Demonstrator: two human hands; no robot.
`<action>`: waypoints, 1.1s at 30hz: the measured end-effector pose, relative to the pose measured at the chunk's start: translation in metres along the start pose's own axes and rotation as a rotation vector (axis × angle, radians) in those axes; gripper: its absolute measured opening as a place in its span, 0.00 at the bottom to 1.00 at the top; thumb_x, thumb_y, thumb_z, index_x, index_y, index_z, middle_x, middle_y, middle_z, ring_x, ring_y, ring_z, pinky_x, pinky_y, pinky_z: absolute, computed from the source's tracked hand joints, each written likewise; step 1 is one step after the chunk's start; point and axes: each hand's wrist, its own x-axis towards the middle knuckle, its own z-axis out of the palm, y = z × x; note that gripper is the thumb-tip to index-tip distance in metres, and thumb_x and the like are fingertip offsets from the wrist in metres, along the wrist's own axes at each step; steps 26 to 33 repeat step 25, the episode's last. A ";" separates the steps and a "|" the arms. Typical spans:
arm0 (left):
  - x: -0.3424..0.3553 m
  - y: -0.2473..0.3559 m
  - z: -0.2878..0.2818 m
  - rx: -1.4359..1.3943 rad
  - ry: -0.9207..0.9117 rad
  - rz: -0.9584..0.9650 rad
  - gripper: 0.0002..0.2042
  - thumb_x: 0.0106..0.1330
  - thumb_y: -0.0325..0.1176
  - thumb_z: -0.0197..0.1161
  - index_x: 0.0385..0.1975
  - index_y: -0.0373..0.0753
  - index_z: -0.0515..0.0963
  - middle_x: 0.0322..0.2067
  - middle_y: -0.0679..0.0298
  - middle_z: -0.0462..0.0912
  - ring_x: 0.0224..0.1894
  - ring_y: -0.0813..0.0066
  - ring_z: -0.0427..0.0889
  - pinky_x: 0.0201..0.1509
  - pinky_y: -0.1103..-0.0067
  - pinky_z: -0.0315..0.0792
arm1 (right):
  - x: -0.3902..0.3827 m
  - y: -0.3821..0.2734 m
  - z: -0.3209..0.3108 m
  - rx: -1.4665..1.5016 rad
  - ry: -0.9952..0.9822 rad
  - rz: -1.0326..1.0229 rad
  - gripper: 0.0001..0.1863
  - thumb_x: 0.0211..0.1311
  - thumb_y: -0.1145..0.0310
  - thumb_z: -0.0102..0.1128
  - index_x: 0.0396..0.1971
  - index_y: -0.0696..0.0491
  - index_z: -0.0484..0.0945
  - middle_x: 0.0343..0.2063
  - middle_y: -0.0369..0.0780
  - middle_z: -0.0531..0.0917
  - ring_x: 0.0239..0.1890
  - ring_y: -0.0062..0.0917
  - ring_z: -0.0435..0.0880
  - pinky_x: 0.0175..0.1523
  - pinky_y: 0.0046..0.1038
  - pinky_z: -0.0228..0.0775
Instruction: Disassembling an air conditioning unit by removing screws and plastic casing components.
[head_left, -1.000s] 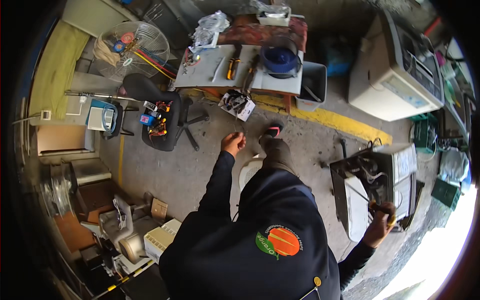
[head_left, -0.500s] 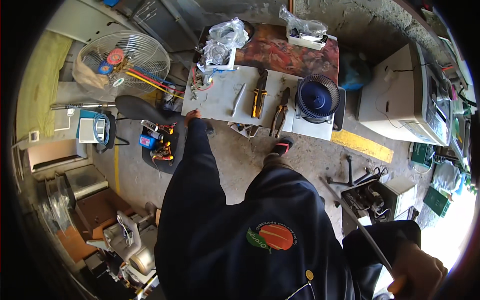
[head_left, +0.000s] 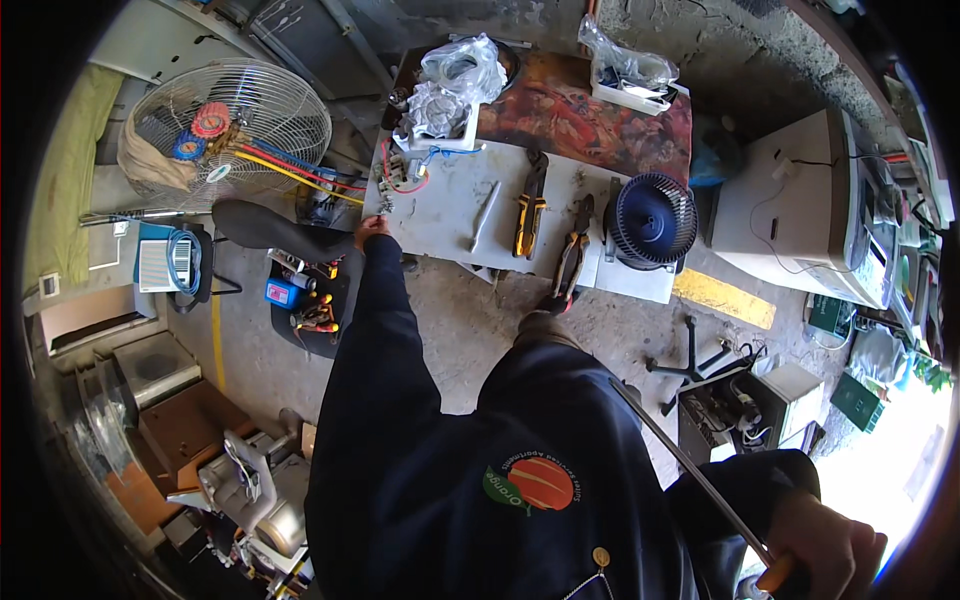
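My left hand (head_left: 372,229) is stretched out to the left edge of a grey tabletop (head_left: 445,215), its fingertips at some small metal parts and red and blue wires (head_left: 400,178). The fingers are too small to show whether they pinch anything. My right hand (head_left: 826,548) is at the lower right, closed on the orange handle of a long thin screwdriver (head_left: 690,468). The shaft slants up and left across my dark jacket. On the tabletop lie a grey bar (head_left: 483,215), yellow-handled pliers (head_left: 529,205), red-and-black pliers (head_left: 573,255) and a black blower wheel (head_left: 651,220).
Plastic bags (head_left: 455,75) sit at the table's back. A standing fan (head_left: 225,130) draped with coloured hoses is at the left, with a black seat (head_left: 270,225) and a floor tray of tools (head_left: 312,300) below it. A white appliance casing (head_left: 795,210) is at the right, an opened unit (head_left: 735,410) by my leg.
My left arm has reached from near my body up to the table's left edge. My right hand left the opened unit and came down to the lower right with the screwdriver.
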 end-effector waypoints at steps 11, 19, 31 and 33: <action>-0.051 -0.150 0.031 0.127 0.150 -0.074 0.15 0.64 0.50 0.69 0.31 0.44 0.83 0.30 0.55 0.87 0.26 0.57 0.84 0.27 0.69 0.78 | 0.010 -0.041 0.007 0.062 0.035 -0.283 0.14 0.66 0.71 0.68 0.19 0.55 0.81 0.22 0.42 0.77 0.29 0.37 0.85 0.61 0.46 0.78; -0.162 -0.323 0.181 0.438 0.125 0.023 0.16 0.63 0.53 0.70 0.29 0.45 0.84 0.31 0.54 0.88 0.26 0.53 0.85 0.27 0.66 0.79 | 0.062 -0.159 0.026 -0.182 -0.167 -0.511 0.11 0.57 0.83 0.52 0.19 0.53 0.76 0.23 0.37 0.76 0.21 0.27 0.74 0.50 0.40 0.80; -0.167 -0.267 0.279 0.900 0.052 0.146 0.17 0.62 0.55 0.70 0.28 0.46 0.85 0.31 0.53 0.89 0.26 0.50 0.86 0.27 0.64 0.80 | 0.101 -0.378 0.082 -0.723 0.206 0.861 0.16 0.74 0.66 0.55 0.24 0.50 0.83 0.15 0.37 0.83 0.19 0.30 0.85 0.38 0.21 0.84; -0.167 -0.267 0.279 0.900 0.052 0.146 0.17 0.62 0.55 0.70 0.28 0.46 0.85 0.31 0.53 0.89 0.26 0.50 0.86 0.27 0.64 0.80 | 0.101 -0.378 0.082 -0.723 0.206 0.861 0.16 0.74 0.66 0.55 0.24 0.50 0.83 0.15 0.37 0.83 0.19 0.30 0.85 0.38 0.21 0.84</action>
